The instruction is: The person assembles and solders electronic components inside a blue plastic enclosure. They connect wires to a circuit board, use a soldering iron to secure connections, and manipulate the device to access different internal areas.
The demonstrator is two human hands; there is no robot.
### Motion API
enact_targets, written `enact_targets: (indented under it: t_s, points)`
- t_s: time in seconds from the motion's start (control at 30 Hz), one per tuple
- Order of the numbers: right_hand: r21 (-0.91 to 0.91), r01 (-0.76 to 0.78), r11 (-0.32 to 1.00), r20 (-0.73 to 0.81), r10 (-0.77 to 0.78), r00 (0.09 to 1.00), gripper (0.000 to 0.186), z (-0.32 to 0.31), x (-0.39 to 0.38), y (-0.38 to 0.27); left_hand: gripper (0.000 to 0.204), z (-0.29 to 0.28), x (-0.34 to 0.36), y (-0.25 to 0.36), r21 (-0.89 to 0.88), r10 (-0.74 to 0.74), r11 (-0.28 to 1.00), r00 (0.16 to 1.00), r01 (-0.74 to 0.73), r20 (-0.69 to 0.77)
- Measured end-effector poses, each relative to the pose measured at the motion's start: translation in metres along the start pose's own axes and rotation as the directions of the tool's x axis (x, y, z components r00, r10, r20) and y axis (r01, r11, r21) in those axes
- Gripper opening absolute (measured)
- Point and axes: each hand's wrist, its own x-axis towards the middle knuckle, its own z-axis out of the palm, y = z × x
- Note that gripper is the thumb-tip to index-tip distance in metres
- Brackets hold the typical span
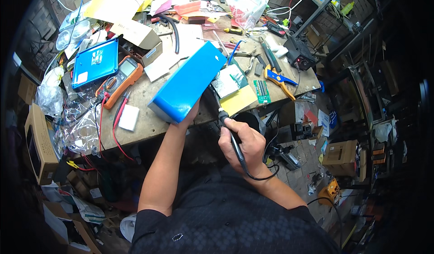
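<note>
Blue box (189,82) held in left hand (193,114), corded tool (223,115) in right hand (248,142). Slip could burn you if tool's hot.

Near worktop (145,119): bare strip between white block (129,118) and blue case (187,80).
Left: multimeter (119,77), test leads (120,109) obstruct.
Right: soldering iron (222,114), blue-yellow pliers (280,78) obstruct.
Far: piled papers (113,6) obstruct.

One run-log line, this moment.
left hand: at blue box, partly hidden | right hand: holding soldering iron | nearby: orange multimeter, green circuit board
</note>
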Motion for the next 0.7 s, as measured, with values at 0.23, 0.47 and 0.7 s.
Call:
enact_targets:
  t_s: [0.23,0.47,0.7]
  points:
    - [-0.023,-0.029,0.999,-0.003,0.029,1.0,0.019,-0.0014,0.0012,-0.0019,0.03,-0.0006,-0.0002,-0.0003,0.065,0.0,0.998,1.0,0.0,0.006]
    - [-0.026,-0.024,0.999,-0.01,0.023,1.0,0.02,-0.0005,0.0,-0.0016,0.028,-0.0001,-0.0014,-0.0041,0.055,-0.004,0.998,1.0,0.003,0.004]
    - [-0.018,-0.037,0.999,-0.017,0.036,0.999,0.02,0.0004,-0.0017,-0.0016,0.028,-0.0004,-0.0013,-0.0042,0.025,0.025,0.999,1.0,-0.025,0.002]
